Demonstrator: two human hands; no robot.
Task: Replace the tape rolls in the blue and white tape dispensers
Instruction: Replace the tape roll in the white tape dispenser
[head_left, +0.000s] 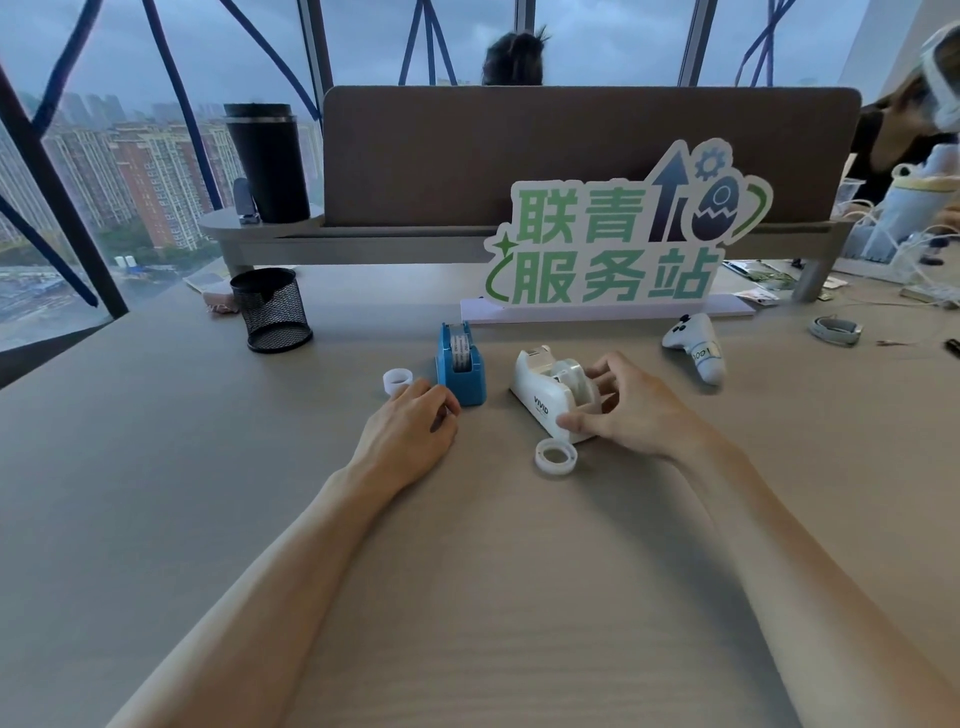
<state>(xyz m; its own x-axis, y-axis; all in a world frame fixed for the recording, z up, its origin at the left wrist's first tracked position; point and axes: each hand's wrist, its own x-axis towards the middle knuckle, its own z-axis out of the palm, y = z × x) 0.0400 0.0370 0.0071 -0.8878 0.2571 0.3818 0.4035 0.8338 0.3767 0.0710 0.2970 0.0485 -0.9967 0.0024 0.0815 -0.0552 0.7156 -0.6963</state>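
A wide grey-brown worktop (156, 467) is seen from above, with a padded divider screen (571, 150) across its far edge at twelve o'clock. A cut-out sign with green characters (618, 244) is stood in front of the screen. A black tumbler (267, 161) is placed on a raised shelf at eleven o'clock, and a black mesh pen cup (270, 309) is set on the worktop below it. A white game controller (698, 345) is laid at two o'clock.

The white tape dispenser (545, 395) is found just right of centre, its long axis running from near to far and slightly leftward, with the cutter end pointed away at twelve o'clock; a clear tape roll (569, 371) is seated in it. The right hand (628, 410) is laid against its right side, the thumb pressed on the near end and the fingers curled over the roll area, so the grip is closed loosely around the dispenser. The blue tape dispenser (461, 366) is stood just beside it at nine o'clock, its long axis also near to far, with a roll held inside. The left hand (415, 421) is rested on the worktop touching the blue dispenser's near left corner, fingers curled under; whether anything is gripped cannot be told.

An empty white tape core (556, 456) is laid flat near the white dispenser at six o'clock. A smaller white core (397, 380) is stood at nine o'clock of the blue dispenser, beside the left fingertips.
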